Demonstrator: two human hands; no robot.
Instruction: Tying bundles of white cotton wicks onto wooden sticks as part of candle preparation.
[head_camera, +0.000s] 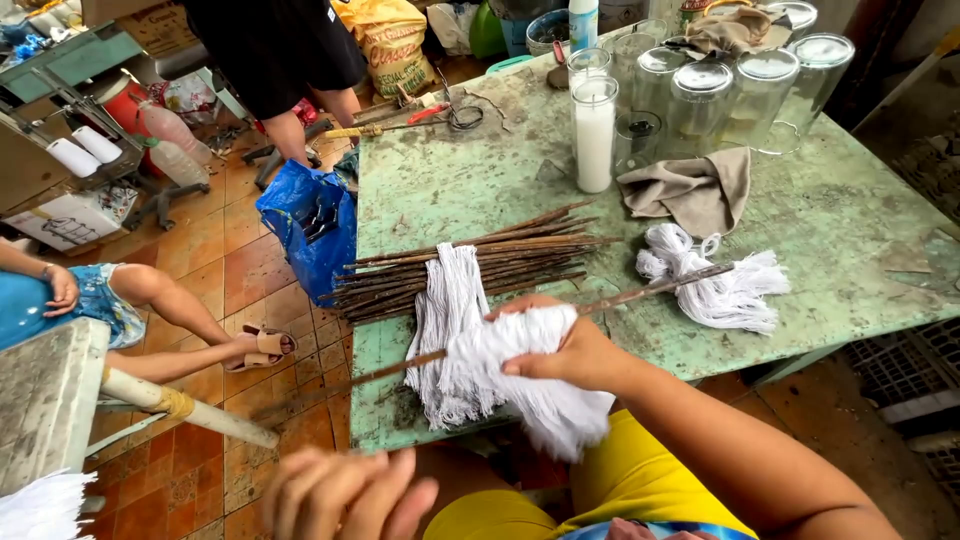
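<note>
Wicks (520, 370), a white bundle, sit pinched under the right hand (560, 345), fingers curled tight around them and a rod (660, 288). Left hand (350, 495) blurs, fingers loosely together.

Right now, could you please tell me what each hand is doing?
Left hand: closed on the thin stick's near end.
Right hand: holding white wick strings against the stick.

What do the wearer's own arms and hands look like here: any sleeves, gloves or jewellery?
Both hands are bare, with no gloves. The right hand and its forearm show no sleeve, watch or ring as far as the frame reaches. The left hand is blurred at the bottom edge, so small details there cannot be made out.
</note>
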